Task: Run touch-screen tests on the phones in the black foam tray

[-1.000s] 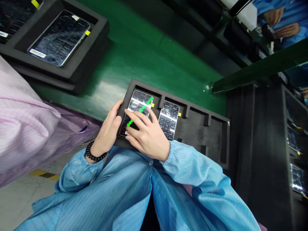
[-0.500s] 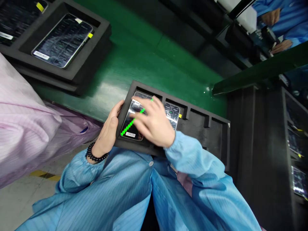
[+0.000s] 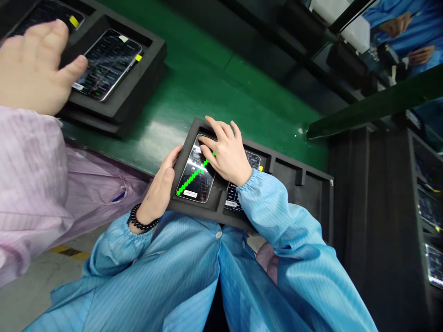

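Observation:
A black foam tray [image 3: 294,166] with several pockets lies in front of me, over the front edge of the green table. In its left pocket is a smartphone [image 3: 192,182], its dark screen crossed by a jagged green diagonal line. A second smartphone [image 3: 233,196] in the neighbouring pocket is partly hidden under my wrist. My left hand [image 3: 159,189] holds the tray's left edge, thumb toward me and fingers along the side. With fingers spread, my right hand [image 3: 226,152] is over the first phone, a fingertip at the upper part of its screen.
At upper left, stacked foam trays [image 3: 138,87] hold phones with yellow tabs. A co-worker's hand [image 3: 38,69] in a pink sleeve reaches over them. On the right stand dark trays [image 3: 367,193] by a green beam [image 3: 374,101]. Another person's hands [image 3: 420,55] work at far upper right.
My right hand has shifted slightly up and right, and the green line on the screen shows more plainly. The co-worker's hand has come in over the left trays.

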A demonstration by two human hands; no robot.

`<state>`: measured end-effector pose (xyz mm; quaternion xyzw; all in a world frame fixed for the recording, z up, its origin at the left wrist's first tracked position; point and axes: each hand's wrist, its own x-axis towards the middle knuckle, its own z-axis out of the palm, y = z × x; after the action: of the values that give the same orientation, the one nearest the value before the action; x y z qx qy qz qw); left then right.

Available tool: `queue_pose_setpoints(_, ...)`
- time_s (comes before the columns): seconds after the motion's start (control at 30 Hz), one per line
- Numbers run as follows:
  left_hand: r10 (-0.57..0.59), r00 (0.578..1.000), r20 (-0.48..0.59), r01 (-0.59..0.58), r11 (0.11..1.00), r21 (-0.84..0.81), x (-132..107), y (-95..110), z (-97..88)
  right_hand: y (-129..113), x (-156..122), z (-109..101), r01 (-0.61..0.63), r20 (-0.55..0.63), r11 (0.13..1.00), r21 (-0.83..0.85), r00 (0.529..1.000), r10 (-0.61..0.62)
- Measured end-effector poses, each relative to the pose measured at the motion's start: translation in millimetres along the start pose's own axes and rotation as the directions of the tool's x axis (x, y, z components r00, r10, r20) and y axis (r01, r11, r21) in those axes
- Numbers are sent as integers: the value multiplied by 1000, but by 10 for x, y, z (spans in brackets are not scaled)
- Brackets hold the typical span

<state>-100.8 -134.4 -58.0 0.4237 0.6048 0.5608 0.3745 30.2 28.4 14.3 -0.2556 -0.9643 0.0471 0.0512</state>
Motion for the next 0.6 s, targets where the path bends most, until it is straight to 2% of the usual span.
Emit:
queue_pose_setpoints(0.17, 2, 1000, -1, -2, 1000, -5, -4, -6, -4, -80, -126, -48, 22, 16, 1000, -5, 1000, -22)
queue_pose_setpoints(0.6, 2, 1000, -4, -2, 1000, 18, 18, 17, -11, -265, -470, -88, 130, -45, 991, -32, 990, -131)
